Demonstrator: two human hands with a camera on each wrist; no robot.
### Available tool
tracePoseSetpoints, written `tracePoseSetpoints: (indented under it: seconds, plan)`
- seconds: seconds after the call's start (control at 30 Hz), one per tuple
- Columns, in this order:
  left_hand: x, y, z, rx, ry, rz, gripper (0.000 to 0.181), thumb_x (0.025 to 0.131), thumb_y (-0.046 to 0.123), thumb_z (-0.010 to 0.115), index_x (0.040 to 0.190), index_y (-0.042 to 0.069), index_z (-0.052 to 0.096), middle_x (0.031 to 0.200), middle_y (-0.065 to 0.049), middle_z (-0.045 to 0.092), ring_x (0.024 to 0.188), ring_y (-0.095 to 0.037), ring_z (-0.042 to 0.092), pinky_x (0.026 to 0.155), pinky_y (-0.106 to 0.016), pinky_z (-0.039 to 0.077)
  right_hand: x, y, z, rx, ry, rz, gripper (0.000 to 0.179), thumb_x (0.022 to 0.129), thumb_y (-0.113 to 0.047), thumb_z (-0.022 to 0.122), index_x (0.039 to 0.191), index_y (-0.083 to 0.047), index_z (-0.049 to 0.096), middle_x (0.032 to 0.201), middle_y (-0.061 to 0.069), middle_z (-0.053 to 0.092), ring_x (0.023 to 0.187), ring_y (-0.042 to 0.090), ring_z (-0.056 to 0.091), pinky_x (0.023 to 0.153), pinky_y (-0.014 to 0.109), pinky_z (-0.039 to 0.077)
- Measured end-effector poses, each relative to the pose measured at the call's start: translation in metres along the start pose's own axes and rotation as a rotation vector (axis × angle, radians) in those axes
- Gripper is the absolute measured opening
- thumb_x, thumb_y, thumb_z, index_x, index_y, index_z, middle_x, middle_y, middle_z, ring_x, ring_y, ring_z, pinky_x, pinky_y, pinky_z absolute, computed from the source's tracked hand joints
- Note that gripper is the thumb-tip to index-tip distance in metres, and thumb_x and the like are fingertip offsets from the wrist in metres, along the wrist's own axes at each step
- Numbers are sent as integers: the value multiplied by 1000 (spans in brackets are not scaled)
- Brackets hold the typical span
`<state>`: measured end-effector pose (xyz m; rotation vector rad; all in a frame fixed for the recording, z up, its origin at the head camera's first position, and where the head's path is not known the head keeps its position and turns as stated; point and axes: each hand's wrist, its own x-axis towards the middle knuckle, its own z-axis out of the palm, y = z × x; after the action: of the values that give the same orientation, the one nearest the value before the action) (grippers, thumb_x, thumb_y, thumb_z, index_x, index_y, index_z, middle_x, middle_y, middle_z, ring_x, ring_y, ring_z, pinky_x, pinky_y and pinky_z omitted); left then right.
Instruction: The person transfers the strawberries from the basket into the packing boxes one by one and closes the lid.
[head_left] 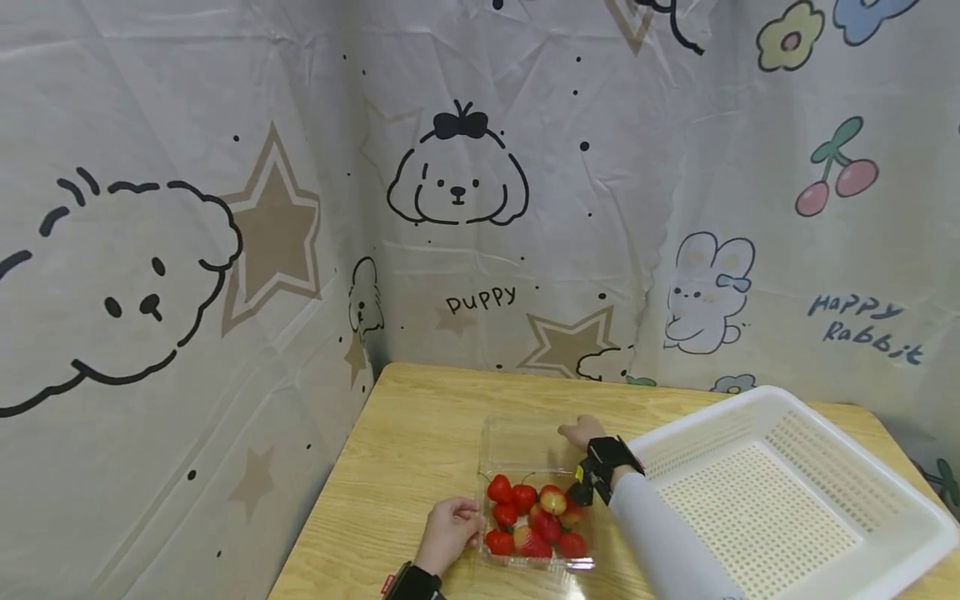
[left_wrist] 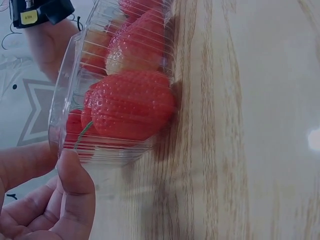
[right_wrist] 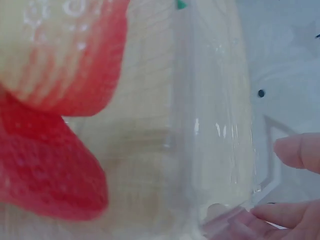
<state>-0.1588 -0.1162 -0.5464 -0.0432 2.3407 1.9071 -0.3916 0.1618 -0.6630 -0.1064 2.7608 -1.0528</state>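
Observation:
A clear plastic clamshell box [head_left: 556, 564] stands on the table with its lid [head_left: 517, 446] folded back away from me. Inside lie several red and yellowish strawberries [left_wrist: 132, 105] and red cherries [head_left: 498, 489] with thin stems. At the box's left side my left hand [head_left: 450, 529] pinches the rim between thumb and forefinger. My right hand [head_left: 583, 432] is at the far right corner of the lid. In the right wrist view its fingers [right_wrist: 280, 215] touch the lid's edge, partly seen through the plastic, while the thumb stands apart from them.
A large white perforated plastic basket [head_left: 757, 500] sits on the right of the wooden table [head_left: 390, 442], beside my right forearm. A printed curtain [head_left: 480, 250] with puppies and stars hangs behind the table and along its left side.

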Motion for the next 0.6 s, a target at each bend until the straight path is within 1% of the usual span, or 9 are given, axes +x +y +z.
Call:
tracePoseSetpoints:
  seconds: [0.03, 0.1, 0.13, 0.17, 0.27, 0.37, 0.43, 0.53, 0.6]
  plan:
    - [0, 0, 0, 1, -2, -1, 21, 79, -3, 61, 94, -17, 57, 72, -6, 59, 52, -8, 53, 51, -29, 53, 13, 15, 5, -11, 8, -24, 78, 83, -51, 52, 124, 15, 44, 117, 31, 52, 97, 36, 55, 76, 38, 49]
    - [-1, -1, 1, 2, -4, -2, 21, 79, -3, 61, 94, -17, 57, 72, -6, 59, 52, -8, 53, 51, -29, 53, 25, 29, 10, -19, 33, -31, 77, 85, -51, 49, 126, 14, 42, 115, 30, 54, 95, 36, 56, 73, 38, 49]
    - [-1, -2, 1, 3, -4, -1, 20, 79, -3, 61, 94, -17, 57, 71, -6, 59, 52, -8, 53, 50, -28, 53, 24, 27, 7, -13, 40, -34, 77, 86, -51, 47, 128, 13, 40, 115, 29, 54, 97, 37, 56, 75, 39, 49]
    - [-1, -2, 1, 2, -3, 2, 20, 79, -3, 61, 94, -17, 57, 71, -6, 59, 52, -8, 53, 50, -29, 53, 17, 18, 0, -6, 46, -24, 77, 86, -51, 47, 128, 13, 39, 114, 29, 54, 98, 38, 56, 75, 41, 49]
    - [-1, -2, 1, -4, 0, 12, 21, 78, -4, 61, 93, -17, 57, 71, -6, 59, 52, -9, 54, 50, -31, 53, -35, -37, -39, 58, 31, -11, 76, 87, -50, 48, 130, 13, 37, 112, 30, 54, 99, 38, 55, 75, 41, 49]
    - [-1, -2, 1, -4, 2, 20, 22, 77, -5, 62, 94, -17, 57, 70, -6, 59, 53, -10, 54, 51, -33, 54, -95, -98, -80, 179, -6, 11, 69, 92, -42, 47, 132, 12, 33, 117, 34, 49, 103, 41, 53, 79, 45, 48]
    - [0, -1, 1, 1, 1, 25, 22, 77, -5, 62, 94, -17, 57, 70, -6, 59, 53, -10, 54, 51, -34, 54, -126, -128, -101, 275, -23, 29, 60, 96, -34, 42, 132, 12, 30, 119, 36, 45, 107, 45, 50, 83, 49, 46]
    - [0, -1, 1, 11, 0, 28, 21, 77, -5, 62, 93, -17, 57, 70, -6, 59, 53, -10, 54, 51, -34, 54, -155, -153, -118, 417, -34, 54, 53, 99, -29, 33, 129, 14, 28, 120, 38, 42, 110, 47, 48, 90, 52, 43]
    - [0, -1, 1, 15, -1, 28, 20, 77, -6, 62, 93, -17, 57, 69, -6, 58, 52, -10, 54, 50, -34, 53, -168, -156, -122, 505, -35, 68, 59, 99, -38, 30, 128, 13, 30, 122, 36, 42, 113, 47, 45, 91, 54, 41]
